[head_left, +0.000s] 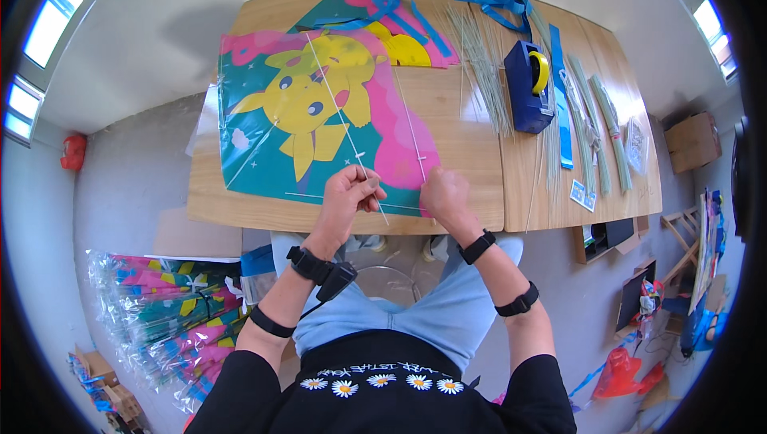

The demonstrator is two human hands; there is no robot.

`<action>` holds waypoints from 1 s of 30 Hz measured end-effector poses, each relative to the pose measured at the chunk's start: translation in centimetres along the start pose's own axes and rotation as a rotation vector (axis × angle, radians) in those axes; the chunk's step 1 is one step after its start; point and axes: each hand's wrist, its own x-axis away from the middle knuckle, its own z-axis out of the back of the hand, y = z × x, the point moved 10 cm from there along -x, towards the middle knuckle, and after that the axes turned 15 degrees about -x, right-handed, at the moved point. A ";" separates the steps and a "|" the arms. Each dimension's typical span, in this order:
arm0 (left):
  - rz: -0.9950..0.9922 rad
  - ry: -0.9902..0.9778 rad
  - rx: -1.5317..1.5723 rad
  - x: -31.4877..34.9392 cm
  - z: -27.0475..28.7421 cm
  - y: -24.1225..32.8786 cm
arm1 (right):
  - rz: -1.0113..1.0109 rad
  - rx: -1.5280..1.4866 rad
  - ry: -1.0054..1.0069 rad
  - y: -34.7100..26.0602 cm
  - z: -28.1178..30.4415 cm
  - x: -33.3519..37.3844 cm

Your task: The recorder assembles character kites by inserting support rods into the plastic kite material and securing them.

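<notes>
While seated: wooden table [447,126], grey floor [152,162].

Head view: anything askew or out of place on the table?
Nothing is damaged or spilled. The kite lies flat but skewed, its near edge overhanging the table by the left hand and right hand. Thin sticks lie fanned loosely beside the blue tape dispenser.

Both forearms reached up from the lower edge, each banded in black at wrist and mid-forearm. The left hand [349,192] was curled with fingertips pinched together. The right hand [444,194] lay palm-down, fingers bent.
</notes>
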 end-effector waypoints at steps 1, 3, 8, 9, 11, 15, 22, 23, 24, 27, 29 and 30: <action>0.001 -0.015 -0.003 0.0 -0.1 -0.1 | -0.030 0.018 -0.032 0.5 -0.4 -0.2; 0.003 -0.028 -0.001 0.2 0.0 -0.3 | -0.014 -0.025 -0.036 0.7 -0.2 0.0; 0.001 -0.045 0.003 0.9 0.4 0.3 | -0.016 -0.101 0.068 1.3 5.6 -1.2; 0.004 -0.043 0.004 0.8 0.1 0.4 | 0.036 -0.054 0.153 1.4 8.1 -2.3; -0.031 -0.130 0.023 0.4 -1.8 0.8 | 0.038 0.130 0.363 3.5 11.6 -5.8; -0.048 -0.156 0.070 0.1 -3.2 1.8 | 0.136 0.037 0.402 -0.3 16.1 -7.7; -0.095 -0.116 0.101 0.6 -3.9 1.4 | -0.211 -1.068 -0.233 -4.4 4.2 7.2; -0.109 -0.136 0.088 0.8 -4.5 1.3 | -0.220 -1.070 -0.221 -4.1 3.8 8.7; -0.104 -0.143 0.083 1.1 -5.0 1.3 | -0.189 -1.108 -0.175 -3.8 3.6 9.7; -0.053 -0.180 0.119 2.1 -6.3 0.7 | -0.187 -1.181 -0.117 -2.9 4.2 11.7; 0.036 -0.193 0.237 2.5 -6.6 -0.3 | -0.210 -1.214 -0.111 -2.3 5.0 12.8; 0.036 -0.198 0.234 2.6 -6.6 -0.3 | -0.245 -1.235 -0.110 -1.9 5.4 13.5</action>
